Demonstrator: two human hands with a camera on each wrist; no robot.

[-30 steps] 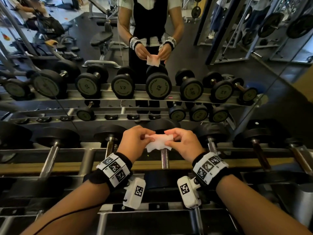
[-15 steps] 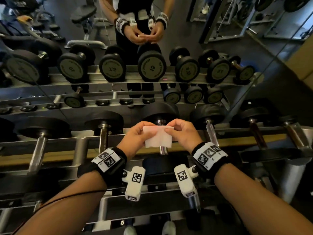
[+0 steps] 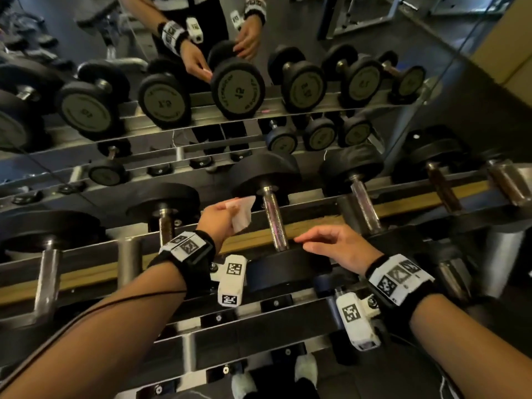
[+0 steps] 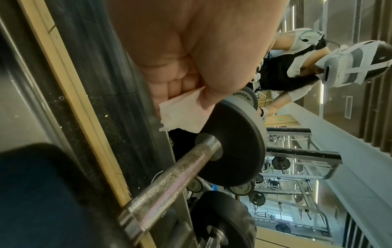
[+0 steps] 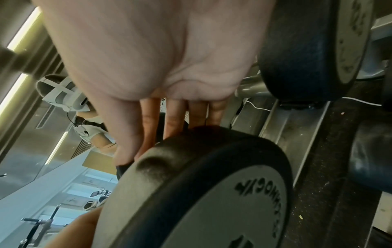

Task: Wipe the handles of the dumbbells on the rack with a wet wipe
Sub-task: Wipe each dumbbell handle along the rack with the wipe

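Mirrored wall behind the steel dumbbell rack [image 3: 302,318] doubles the rows of black rubber-headed weights and the person's reflection. Toward the rack's left, the left hand [image 3: 217,223] pinches a white, crumpled wet wipe [image 3: 241,213] between thumb and curled fingers, just beside the knurled chrome handle [image 3: 273,223] of the middle dumbbell. At the rack's front edge, the right hand [image 3: 342,246] rests on that dumbbell's near head [image 3: 288,272], fingers straight and slightly apart.

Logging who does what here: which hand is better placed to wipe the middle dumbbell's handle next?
Left. The left hand already pinches the wet wipe just beside the handle; the right hand is open and empty.
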